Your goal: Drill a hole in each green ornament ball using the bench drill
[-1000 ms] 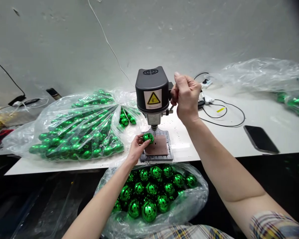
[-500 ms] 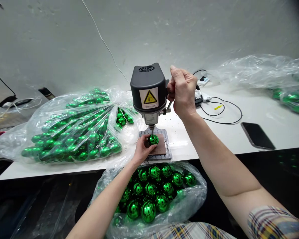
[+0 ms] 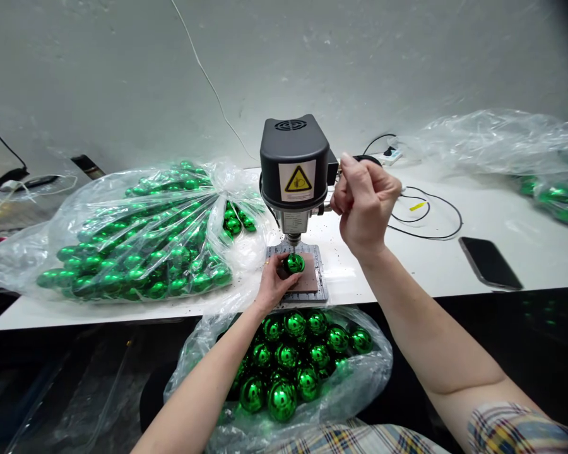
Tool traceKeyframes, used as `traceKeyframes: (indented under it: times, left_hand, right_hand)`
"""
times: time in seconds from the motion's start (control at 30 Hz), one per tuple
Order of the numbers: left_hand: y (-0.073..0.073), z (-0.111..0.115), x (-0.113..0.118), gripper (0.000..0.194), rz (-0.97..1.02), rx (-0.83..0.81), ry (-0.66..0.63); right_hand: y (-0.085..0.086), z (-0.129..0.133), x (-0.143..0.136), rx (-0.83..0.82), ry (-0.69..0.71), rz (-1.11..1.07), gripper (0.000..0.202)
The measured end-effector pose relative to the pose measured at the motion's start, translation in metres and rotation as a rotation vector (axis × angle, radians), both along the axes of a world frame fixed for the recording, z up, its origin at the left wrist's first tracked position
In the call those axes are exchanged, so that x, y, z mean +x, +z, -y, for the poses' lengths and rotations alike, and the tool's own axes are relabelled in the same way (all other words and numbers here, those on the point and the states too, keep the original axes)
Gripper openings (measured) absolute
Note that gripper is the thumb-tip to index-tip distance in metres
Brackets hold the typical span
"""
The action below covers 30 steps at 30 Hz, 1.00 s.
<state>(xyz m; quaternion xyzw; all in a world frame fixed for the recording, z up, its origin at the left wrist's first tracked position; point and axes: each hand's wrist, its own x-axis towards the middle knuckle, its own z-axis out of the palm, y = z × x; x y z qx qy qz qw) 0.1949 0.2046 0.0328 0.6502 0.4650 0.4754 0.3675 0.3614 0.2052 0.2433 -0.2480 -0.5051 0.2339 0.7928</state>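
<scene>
My left hand (image 3: 275,280) pinches a shiny green ball (image 3: 295,262) from its left side, thumb in front. The ball rests on a flat brown board (image 3: 308,277) on the grey metal base (image 3: 322,291) of a small bench drill press (image 3: 293,161). Directly above, the drill's bit (image 3: 293,247) comes down to the ball's top; whether it has gone in cannot be made out. My right hand (image 3: 366,202) is closed in a fist around the drill press lever, to the right of the black motor housing. My fingers hide most of the lever.
An open plastic bag (image 3: 378,359) of green balls lies at my lap, below the white table's edge. On the left stands a larger tied bag (image 3: 137,246) of balls. To the right are a phone (image 3: 490,261), black cables (image 3: 454,214) and another plastic bag (image 3: 502,135).
My right hand has moved down and to the right with the lever. The drill's housing appears slightly further right in view. My left hand still holds the ball under the bit.
</scene>
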Motion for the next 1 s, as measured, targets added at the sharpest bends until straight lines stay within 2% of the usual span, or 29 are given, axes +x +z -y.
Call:
traceKeyframes:
  times: [0.17,0.37,0.57,0.67,0.73,0.83,0.93,1.0]
  left_hand:
    - [-0.003,0.000,0.000,0.052,0.025,0.008,-0.008]
    - [0.000,0.001,0.000,0.053,0.035,-0.004,-0.021]
    - [0.005,0.003,0.000,0.052,0.023,-0.013,-0.014]
    - [0.006,0.003,0.000,0.051,0.005,-0.013,-0.005]
    - [0.006,0.002,0.001,0.051,-0.001,-0.012,0.004]
    - [0.010,0.002,0.005,0.050,0.006,-0.030,0.011]
    - [0.025,0.011,0.002,0.045,-0.059,-0.022,0.114]
    - [0.041,0.023,-0.009,0.044,-0.199,-0.019,0.161]
  right_hand:
    - [-0.026,0.005,-0.002,0.134,-0.055,0.006,0.055]
    - [-0.052,0.006,0.004,0.326,-0.067,0.139,0.053]
    - [-0.069,0.004,0.011,0.453,-0.054,0.248,0.047]
    - [-0.071,0.005,0.010,0.497,-0.028,0.291,0.046]
    - [-0.064,0.006,0.007,0.425,-0.049,0.254,0.051]
    - [-0.034,0.003,0.002,0.145,-0.114,0.067,0.055]
    - [0.005,-0.009,0.001,-0.096,-0.018,0.001,0.051]
    - [0.023,-0.019,0.003,-0.187,0.059,-0.019,0.054]
